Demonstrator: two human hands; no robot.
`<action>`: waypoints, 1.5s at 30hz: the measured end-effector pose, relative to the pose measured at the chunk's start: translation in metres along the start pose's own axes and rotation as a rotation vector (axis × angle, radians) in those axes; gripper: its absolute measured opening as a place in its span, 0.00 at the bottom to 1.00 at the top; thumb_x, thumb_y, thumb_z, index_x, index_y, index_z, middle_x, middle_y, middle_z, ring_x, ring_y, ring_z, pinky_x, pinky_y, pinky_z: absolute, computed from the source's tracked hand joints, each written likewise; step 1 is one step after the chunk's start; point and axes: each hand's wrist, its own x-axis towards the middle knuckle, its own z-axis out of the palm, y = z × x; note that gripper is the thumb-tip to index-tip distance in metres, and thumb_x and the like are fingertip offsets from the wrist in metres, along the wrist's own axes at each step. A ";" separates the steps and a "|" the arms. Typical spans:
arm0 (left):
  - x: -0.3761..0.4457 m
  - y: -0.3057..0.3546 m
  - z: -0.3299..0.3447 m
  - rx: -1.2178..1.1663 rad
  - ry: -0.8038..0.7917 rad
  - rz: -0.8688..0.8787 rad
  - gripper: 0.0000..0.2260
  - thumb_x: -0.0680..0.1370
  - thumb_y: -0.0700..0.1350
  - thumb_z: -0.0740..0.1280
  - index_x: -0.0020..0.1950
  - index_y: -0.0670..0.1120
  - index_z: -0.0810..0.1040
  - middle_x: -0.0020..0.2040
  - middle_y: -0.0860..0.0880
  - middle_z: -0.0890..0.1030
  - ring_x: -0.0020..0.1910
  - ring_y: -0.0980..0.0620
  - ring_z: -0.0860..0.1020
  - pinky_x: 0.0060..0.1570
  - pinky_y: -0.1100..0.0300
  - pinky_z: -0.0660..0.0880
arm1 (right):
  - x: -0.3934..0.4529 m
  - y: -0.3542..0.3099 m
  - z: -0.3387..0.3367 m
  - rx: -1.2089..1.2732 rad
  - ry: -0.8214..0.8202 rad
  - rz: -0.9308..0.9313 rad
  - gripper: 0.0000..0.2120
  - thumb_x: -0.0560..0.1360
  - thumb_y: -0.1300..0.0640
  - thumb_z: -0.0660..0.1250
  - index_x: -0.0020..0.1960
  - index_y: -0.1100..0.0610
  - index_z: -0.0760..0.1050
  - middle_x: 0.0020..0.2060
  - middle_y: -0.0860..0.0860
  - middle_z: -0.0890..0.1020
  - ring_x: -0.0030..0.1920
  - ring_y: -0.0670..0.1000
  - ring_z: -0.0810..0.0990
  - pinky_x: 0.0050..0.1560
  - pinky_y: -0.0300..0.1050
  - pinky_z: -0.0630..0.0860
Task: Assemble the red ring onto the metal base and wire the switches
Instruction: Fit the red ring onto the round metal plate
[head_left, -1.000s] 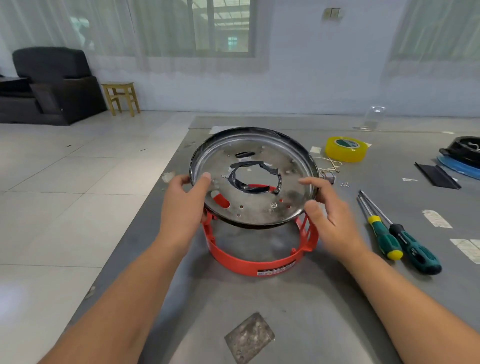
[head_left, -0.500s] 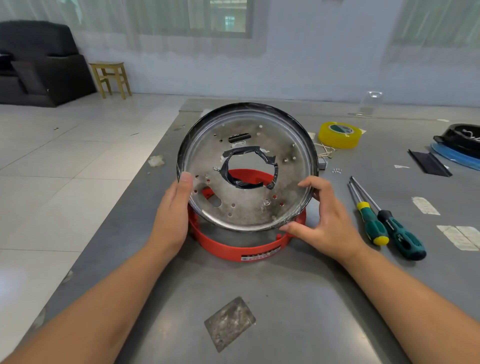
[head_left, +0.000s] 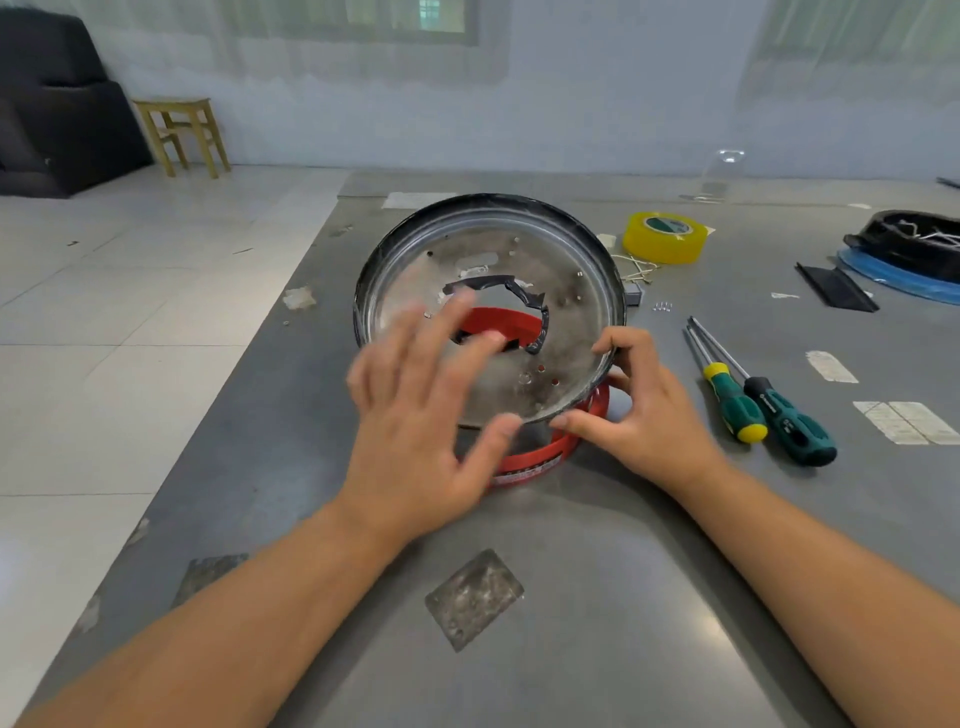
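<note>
Left hand (head_left: 415, 441), fingers spread and blurred, perhaps covers metal base (head_left: 561, 260); 2 screwdrivers (head_left: 753, 395) nearby.

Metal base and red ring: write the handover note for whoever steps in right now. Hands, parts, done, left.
Left hand: open, fingers spread and blurred over the near-left part of the metal base; contact cannot be told.
Right hand: pinches the base's near-right rim, thumb by the red ring.
Parts: the base sits tilted on top of the ring, which stands on the table; red shows through the base's centre hole.
Two screwdrivers, small screws and yellow tape lie to the right.
Done: base and ring brought together.
Left: align and seat them, fasten, wire the switches; no switches identifiable.
</note>
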 end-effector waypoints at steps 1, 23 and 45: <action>-0.004 0.007 0.002 0.087 -0.070 0.058 0.24 0.82 0.62 0.62 0.73 0.51 0.74 0.79 0.50 0.70 0.81 0.45 0.63 0.75 0.46 0.56 | -0.001 -0.002 0.001 -0.004 0.008 0.009 0.33 0.63 0.28 0.75 0.59 0.37 0.62 0.59 0.45 0.79 0.61 0.48 0.81 0.66 0.54 0.77; -0.009 -0.019 -0.024 0.093 -0.214 0.162 0.14 0.81 0.57 0.70 0.58 0.48 0.84 0.64 0.52 0.83 0.69 0.46 0.77 0.68 0.46 0.67 | -0.023 -0.030 0.014 -0.130 0.126 0.068 0.26 0.63 0.26 0.73 0.49 0.41 0.69 0.47 0.40 0.80 0.54 0.46 0.79 0.53 0.51 0.77; -0.013 -0.036 -0.030 -0.102 -0.217 0.162 0.07 0.82 0.51 0.71 0.49 0.51 0.87 0.55 0.59 0.85 0.51 0.52 0.78 0.54 0.48 0.68 | -0.020 -0.025 0.000 -0.469 0.090 -0.233 0.33 0.72 0.32 0.71 0.70 0.49 0.76 0.67 0.59 0.69 0.69 0.60 0.68 0.72 0.52 0.66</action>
